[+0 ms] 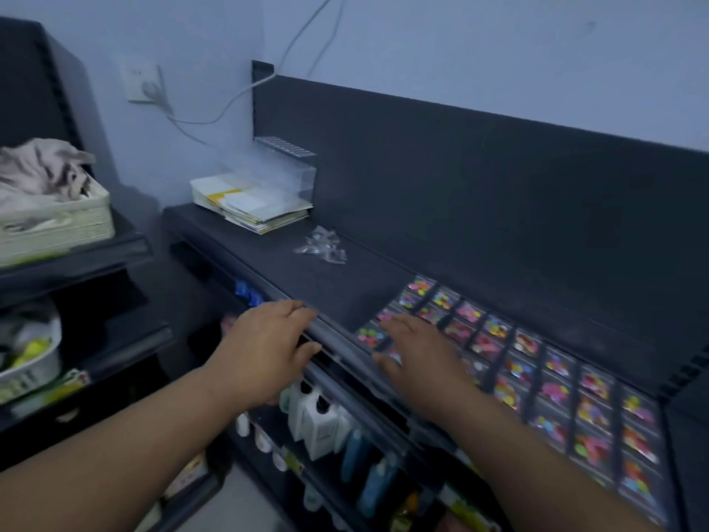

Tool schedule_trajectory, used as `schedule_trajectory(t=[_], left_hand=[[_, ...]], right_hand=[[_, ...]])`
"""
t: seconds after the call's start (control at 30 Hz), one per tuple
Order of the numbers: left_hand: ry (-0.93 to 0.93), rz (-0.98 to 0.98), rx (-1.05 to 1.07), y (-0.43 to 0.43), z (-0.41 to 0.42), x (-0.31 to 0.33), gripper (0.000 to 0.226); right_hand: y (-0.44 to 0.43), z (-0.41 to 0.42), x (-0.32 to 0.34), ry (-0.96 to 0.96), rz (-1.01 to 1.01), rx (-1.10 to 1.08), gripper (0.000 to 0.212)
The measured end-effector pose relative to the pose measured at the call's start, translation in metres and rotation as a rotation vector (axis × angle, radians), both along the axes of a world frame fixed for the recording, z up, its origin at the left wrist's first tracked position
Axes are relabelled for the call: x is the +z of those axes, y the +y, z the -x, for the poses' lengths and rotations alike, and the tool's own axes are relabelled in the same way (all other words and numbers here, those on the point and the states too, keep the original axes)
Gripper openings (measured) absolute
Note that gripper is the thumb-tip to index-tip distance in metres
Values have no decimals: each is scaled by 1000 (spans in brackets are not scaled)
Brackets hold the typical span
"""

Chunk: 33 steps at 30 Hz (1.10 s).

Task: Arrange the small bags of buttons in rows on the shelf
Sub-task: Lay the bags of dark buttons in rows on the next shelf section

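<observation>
Small clear bags of coloured buttons [552,382] lie flat in rows along the right part of the dark shelf [337,278]. My right hand [418,359] lies on the left end of those rows, palm down with fingers spread. My left hand [272,347] rests at the shelf's front edge with fingers loosely extended, holding nothing. A loose heap of clear little bags [322,245] sits farther back on the shelf, apart from both hands.
A stack of papers [253,203] and a clear plastic box [284,167] stand at the shelf's back left. Bottles [318,420] fill the lower shelf. A woven basket with cloth [53,213] sits on the left rack. A cable hangs from a wall socket [144,84].
</observation>
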<state>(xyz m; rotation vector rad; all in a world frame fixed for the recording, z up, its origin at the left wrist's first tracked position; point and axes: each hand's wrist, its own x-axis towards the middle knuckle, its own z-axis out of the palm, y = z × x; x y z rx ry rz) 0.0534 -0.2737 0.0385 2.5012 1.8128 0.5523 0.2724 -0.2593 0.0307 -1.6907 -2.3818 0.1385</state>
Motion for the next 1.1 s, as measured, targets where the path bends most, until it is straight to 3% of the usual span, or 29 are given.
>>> schedule_trajectory(t=[0.67,1.1], left_hand=[[-86,112,140,201,41,-16,54],[51,190,-110,370,50,-63,54]], right_hand=[[217,56,-19,110,99,-63,49],[324,93,-63,146,134,-206,50]])
